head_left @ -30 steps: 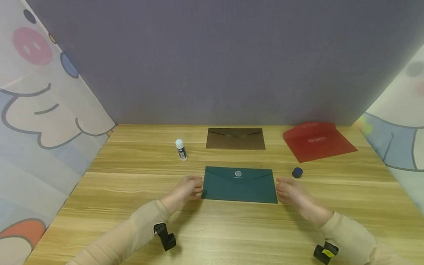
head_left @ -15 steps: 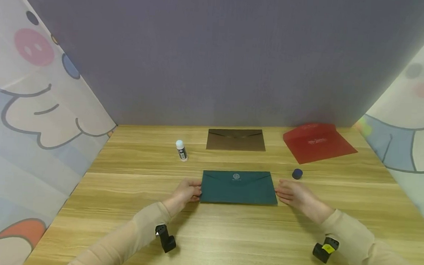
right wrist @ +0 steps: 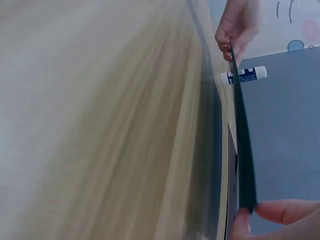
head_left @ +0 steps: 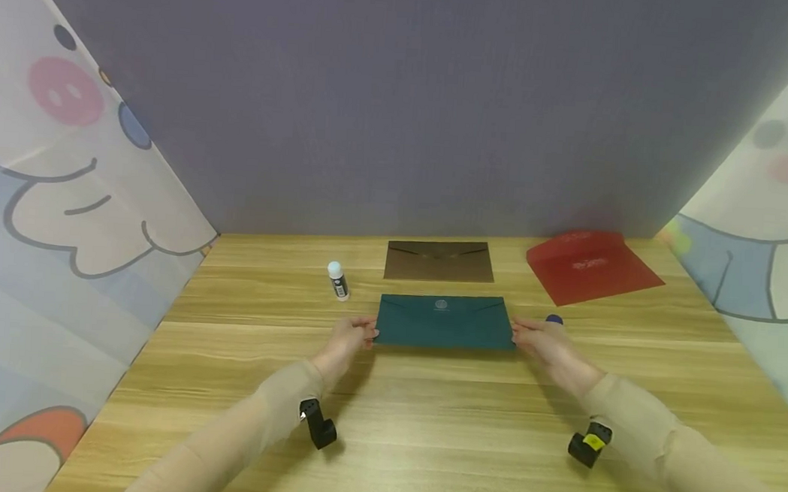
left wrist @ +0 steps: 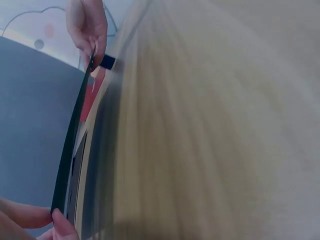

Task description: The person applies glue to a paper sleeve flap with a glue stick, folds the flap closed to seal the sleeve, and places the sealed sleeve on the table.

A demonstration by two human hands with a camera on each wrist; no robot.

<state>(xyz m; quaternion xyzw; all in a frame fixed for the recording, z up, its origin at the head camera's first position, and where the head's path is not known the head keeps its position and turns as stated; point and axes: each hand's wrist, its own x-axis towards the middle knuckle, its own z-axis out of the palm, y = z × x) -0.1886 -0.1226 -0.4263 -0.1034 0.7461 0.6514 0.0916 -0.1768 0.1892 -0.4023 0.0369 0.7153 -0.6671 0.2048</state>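
Note:
A dark green envelope (head_left: 445, 324) with a small pale emblem on its flap is held just off the table, its shadow showing beneath in the wrist views. The left hand (head_left: 348, 339) pinches its left edge between thumb and fingers. At the opposite edge the right hand (head_left: 550, 347) pinches it the same way. In the left wrist view the green envelope (left wrist: 70, 142) appears nearly edge-on, stretched between both hands. Beyond it lies a brown envelope (head_left: 439, 261), flap folded down.
A glue stick (head_left: 338, 281) stands at the left on the wooden table (head_left: 423, 436). At the back right lies a red envelope (head_left: 592, 269) with its flap raised. A dark blue cap (head_left: 555, 319) is partly hidden behind the right hand. A grey panel (head_left: 436, 113) closes off the back.
Both hands have taken hold of the green envelope's side edges. They have lifted it off the table and moved it away from the body, toward the brown envelope.

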